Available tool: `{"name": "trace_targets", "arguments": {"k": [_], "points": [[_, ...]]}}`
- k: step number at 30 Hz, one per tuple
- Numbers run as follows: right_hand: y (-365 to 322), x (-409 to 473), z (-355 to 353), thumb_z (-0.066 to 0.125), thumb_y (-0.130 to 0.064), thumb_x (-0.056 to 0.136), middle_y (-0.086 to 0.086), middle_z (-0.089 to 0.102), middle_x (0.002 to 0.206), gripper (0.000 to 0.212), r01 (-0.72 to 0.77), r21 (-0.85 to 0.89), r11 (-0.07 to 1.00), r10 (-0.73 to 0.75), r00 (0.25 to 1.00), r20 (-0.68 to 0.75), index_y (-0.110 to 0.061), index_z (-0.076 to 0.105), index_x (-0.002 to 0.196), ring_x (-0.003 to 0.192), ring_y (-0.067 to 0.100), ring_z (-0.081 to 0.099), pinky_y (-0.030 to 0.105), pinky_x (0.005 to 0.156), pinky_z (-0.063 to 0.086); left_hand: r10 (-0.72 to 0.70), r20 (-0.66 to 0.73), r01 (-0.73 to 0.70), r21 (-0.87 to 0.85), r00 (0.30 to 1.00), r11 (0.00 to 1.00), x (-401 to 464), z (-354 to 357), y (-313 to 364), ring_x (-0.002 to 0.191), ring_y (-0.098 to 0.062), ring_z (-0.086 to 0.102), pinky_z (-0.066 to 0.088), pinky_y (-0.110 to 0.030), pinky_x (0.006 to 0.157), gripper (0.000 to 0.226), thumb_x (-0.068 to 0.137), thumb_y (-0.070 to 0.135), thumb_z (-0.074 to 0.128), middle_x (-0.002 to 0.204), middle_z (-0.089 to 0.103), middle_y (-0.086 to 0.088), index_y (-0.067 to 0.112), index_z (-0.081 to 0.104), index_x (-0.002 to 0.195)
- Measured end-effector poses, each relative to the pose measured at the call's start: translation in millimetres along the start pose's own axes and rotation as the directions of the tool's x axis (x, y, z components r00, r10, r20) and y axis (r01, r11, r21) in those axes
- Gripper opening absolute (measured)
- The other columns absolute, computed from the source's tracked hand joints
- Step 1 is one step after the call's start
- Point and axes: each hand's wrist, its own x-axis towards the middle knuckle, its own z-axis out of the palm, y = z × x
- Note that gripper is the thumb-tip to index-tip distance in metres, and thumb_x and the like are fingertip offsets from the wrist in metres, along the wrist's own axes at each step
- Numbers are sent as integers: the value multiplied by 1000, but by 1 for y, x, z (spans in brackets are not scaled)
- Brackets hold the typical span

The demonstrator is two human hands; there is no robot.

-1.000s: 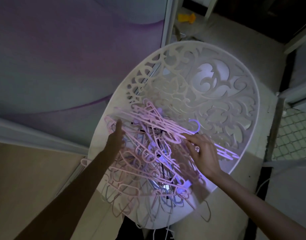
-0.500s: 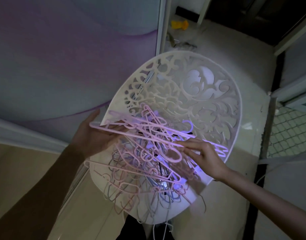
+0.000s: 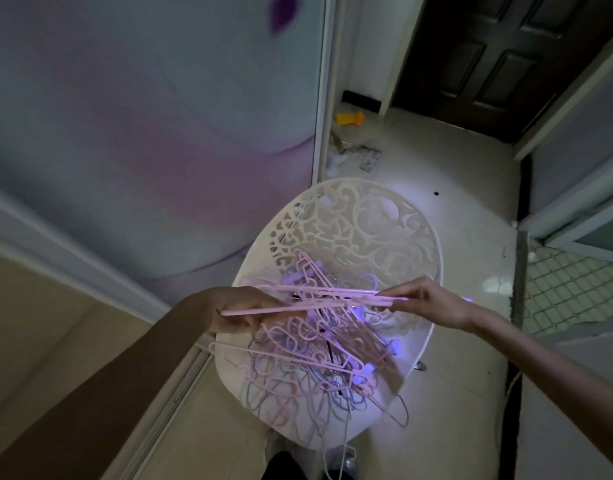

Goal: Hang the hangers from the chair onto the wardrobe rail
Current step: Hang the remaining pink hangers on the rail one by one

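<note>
- The left hand (image 3: 244, 311) grips one end of a small bunch of pink hangers (image 3: 319, 299), its fingers curled around the bars; I count about 2 or 3 in the bunch, though the dim light leaves that unsure.
- The right hand (image 3: 426, 299) pinches the other end of the same bunch between thumb and fingertips, so the bars run level between both hands, just above the heap.
- Below them, the tangled pile of hangers (image 3: 319, 368) lies on the seat of the white cut-out chair (image 3: 367, 230), with some hooks drooping over the front edge.
- The wardrobe rail is not in sight; only the wardrobe's sliding door (image 3: 159, 133) stands on the left.
- To my eye the main risk is snagging: a hook of the lifted bunch may be caught in the pile, and a quick pull could drag others off the seat onto the floor (image 3: 464, 393).
- The light pinch on the right could also slip and let that end of the bunch drop.
</note>
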Motion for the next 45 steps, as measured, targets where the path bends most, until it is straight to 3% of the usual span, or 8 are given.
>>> {"name": "trace_targets", "arguments": {"k": [4,7,12,19,25,31,35,45], "points": [[-22,-23,-5,64,-25,86,23,67,111,39,-113,65,992,111,994,23,-6,64,120,92,20,58,34,84,49,116,12,-117,125,993,985,-62,16,11,60,0,64,46,-9,51,27,89,20,62,81,66,6,14,63,115],[-44,-34,3,54,-10,93,20,68,80,30,-113,119,986,129,983,-132,-1,60,121,63,15,57,11,55,43,82,96,-79,-35,992,996,-90,24,-9,97,-20,68,48,-28,78,32,76,16,74,110,71,-6,15,62,105],[-69,-49,33,50,-7,95,1,57,44,28,-58,93,994,86,939,-334,-1,60,121,36,7,51,14,39,42,145,4,-143,-142,989,979,-152,62,-57,91,-9,70,55,-30,84,44,84,-15,50,133,54,0,21,51,109],[-133,-79,105,48,-1,94,7,47,56,18,-78,-171,982,79,997,-4,5,65,95,45,13,42,14,42,33,88,-337,-227,-401,938,888,-267,97,-132,106,-17,63,54,-33,82,20,92,10,51,117,65,-1,19,63,106],[-204,-87,172,43,2,93,2,62,57,29,52,-192,980,17,940,341,-7,59,71,39,1,48,11,41,33,-48,-593,-378,-571,804,729,-343,108,-187,65,-3,65,46,-27,70,16,94,25,52,72,67,8,18,63,85],[-289,-62,239,52,0,90,1,61,68,14,220,-355,909,-144,963,229,-4,65,87,47,4,56,19,55,47,-219,-755,-476,-581,618,661,-401,80,-225,73,-13,64,48,-29,68,15,92,21,54,87,65,-2,15,64,83],[-345,-42,274,52,-1,88,-2,58,65,18,291,-367,883,-255,956,144,-7,69,92,58,12,56,26,66,51,-248,-770,-491,-584,588,646,-429,42,-243,90,-19,61,46,-30,65,11,92,22,53,97,64,-4,16,62,88],[-461,33,344,52,-6,87,-3,60,67,23,239,-316,918,-263,964,-34,-7,69,103,56,12,58,29,71,55,-200,-810,-601,-552,552,579,-470,-79,-261,66,-4,57,34,-23,66,19,95,17,46,79,58,7,16,56,79]]}}
